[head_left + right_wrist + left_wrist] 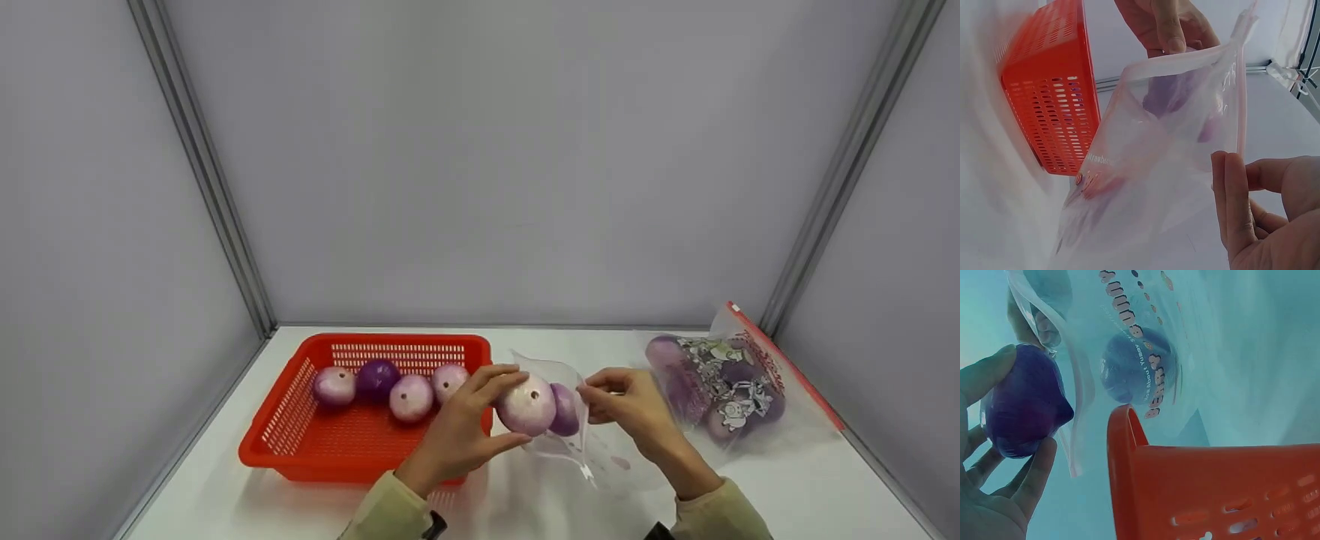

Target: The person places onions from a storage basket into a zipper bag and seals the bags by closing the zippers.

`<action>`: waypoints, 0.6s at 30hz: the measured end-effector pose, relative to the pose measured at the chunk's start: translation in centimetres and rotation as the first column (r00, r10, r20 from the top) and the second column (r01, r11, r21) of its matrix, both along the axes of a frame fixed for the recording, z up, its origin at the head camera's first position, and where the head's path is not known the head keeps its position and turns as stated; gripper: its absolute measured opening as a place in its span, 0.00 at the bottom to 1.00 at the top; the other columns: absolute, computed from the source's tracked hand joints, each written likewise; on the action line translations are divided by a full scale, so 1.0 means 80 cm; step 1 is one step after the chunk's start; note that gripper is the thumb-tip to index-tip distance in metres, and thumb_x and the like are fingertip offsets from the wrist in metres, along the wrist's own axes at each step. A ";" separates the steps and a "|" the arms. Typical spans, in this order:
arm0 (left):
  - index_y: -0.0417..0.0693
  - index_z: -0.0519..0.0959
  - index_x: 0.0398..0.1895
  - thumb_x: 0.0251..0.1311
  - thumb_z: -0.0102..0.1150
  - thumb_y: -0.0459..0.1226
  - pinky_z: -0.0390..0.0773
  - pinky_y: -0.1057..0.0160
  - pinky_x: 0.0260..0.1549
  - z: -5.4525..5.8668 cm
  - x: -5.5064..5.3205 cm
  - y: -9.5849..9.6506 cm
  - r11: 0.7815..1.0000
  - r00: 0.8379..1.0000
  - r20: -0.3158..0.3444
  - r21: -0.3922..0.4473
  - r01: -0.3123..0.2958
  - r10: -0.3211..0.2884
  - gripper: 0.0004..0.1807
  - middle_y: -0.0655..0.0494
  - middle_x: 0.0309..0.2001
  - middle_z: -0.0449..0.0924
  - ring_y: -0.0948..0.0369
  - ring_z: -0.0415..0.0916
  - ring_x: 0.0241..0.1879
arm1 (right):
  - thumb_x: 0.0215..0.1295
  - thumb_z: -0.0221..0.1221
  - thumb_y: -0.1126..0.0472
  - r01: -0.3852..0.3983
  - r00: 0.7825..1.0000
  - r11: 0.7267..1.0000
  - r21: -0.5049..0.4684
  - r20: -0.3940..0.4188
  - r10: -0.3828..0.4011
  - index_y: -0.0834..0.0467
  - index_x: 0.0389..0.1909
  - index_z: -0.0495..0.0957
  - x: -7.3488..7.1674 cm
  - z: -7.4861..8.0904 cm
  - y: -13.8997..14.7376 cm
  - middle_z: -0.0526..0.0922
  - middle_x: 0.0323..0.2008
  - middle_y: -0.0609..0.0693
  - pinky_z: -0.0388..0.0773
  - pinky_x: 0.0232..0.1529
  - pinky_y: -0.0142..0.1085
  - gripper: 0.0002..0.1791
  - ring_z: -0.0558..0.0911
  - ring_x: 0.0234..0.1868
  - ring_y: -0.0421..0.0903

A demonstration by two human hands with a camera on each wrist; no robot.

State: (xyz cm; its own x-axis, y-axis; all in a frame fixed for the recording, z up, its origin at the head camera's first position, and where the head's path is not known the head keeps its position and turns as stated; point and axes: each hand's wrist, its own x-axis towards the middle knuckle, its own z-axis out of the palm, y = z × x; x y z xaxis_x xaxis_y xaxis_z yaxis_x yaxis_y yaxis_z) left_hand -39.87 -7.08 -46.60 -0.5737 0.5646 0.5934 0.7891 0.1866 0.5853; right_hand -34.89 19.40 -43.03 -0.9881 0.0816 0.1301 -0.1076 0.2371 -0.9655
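Note:
My left hand (469,420) grips a round purple-and-white onion (526,405) with a small dark hole, thumb below and fingers over the top. In the left wrist view the onion (1027,405) looks deep purple, its pointed tip facing the bag's mouth. The clear plastic zip bag (1145,152) hangs with its mouth spread. My right hand (634,412) pinches the bag's rim between thumb and fingers; the right wrist view shows those fingers (1233,197) at its edge. Through the printed film another purple onion (1134,368) shows inside the bag.
A red plastic basket (330,450) stands at left with several onions (411,397) in it, its right rim close to my left hand. At right lies a filled zip bag (720,390) with a red closure and cartoon print. Grey walls enclose the white table (540,510).

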 end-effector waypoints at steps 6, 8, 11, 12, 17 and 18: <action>0.56 0.73 0.72 0.53 0.80 0.41 0.77 0.59 0.66 -0.001 0.001 0.006 0.999 0.998 -0.058 -0.030 0.011 -0.013 0.41 0.57 0.70 0.72 0.57 0.72 0.69 | 0.66 0.67 0.67 0.000 1.000 1.000 0.008 -0.021 0.000 0.76 0.41 0.82 -0.001 0.001 0.000 0.84 0.28 0.55 0.89 0.32 0.38 0.12 0.87 0.26 0.45; 0.56 0.72 0.72 0.53 0.80 0.40 0.77 0.58 0.66 -0.001 0.001 0.008 0.999 0.998 -0.052 -0.044 0.020 -0.022 0.42 0.56 0.71 0.72 0.57 0.72 0.69 | 0.66 0.67 0.67 0.005 1.000 1.000 0.011 -0.018 -0.005 0.76 0.41 0.82 0.000 0.002 0.000 0.84 0.28 0.54 0.89 0.32 0.38 0.13 0.87 0.26 0.45; 0.57 0.71 0.73 0.53 0.80 0.41 0.76 0.56 0.67 -0.003 0.002 0.009 0.997 0.999 -0.036 -0.067 0.027 -0.030 0.42 0.57 0.72 0.71 0.57 0.72 0.70 | 0.67 0.67 0.67 0.007 1.000 1.000 0.014 -0.013 -0.007 0.76 0.41 0.82 0.000 0.003 0.000 0.84 0.27 0.53 0.89 0.32 0.37 0.13 0.87 0.26 0.45; 0.57 0.72 0.73 0.53 0.80 0.41 0.76 0.55 0.67 -0.003 0.002 0.008 0.997 0.999 -0.033 -0.072 0.028 -0.030 0.42 0.57 0.72 0.71 0.56 0.72 0.70 | 0.66 0.66 0.68 0.010 1.000 1.000 0.013 -0.010 -0.010 0.76 0.41 0.82 0.000 0.004 0.000 0.84 0.27 0.53 0.89 0.32 0.37 0.12 0.87 0.26 0.44; 0.53 0.74 0.71 0.53 0.80 0.42 0.78 0.54 0.65 -0.006 0.000 0.003 0.998 0.999 -0.023 -0.056 0.029 -0.030 0.41 0.55 0.70 0.73 0.55 0.72 0.70 | 0.67 0.65 0.68 0.003 1.000 1.000 0.004 -0.003 -0.003 0.75 0.41 0.82 0.001 0.006 0.004 0.83 0.28 0.53 0.89 0.33 0.37 0.11 0.86 0.26 0.43; 0.54 0.74 0.71 0.53 0.80 0.42 0.79 0.54 0.65 -0.006 -0.001 0.001 0.998 1.000 -0.016 -0.054 0.024 -0.025 0.40 0.55 0.70 0.73 0.56 0.72 0.70 | 0.67 0.65 0.68 0.003 1.000 1.000 0.002 -0.002 -0.003 0.75 0.41 0.82 0.001 0.007 0.004 0.83 0.27 0.53 0.89 0.33 0.37 0.11 0.86 0.26 0.42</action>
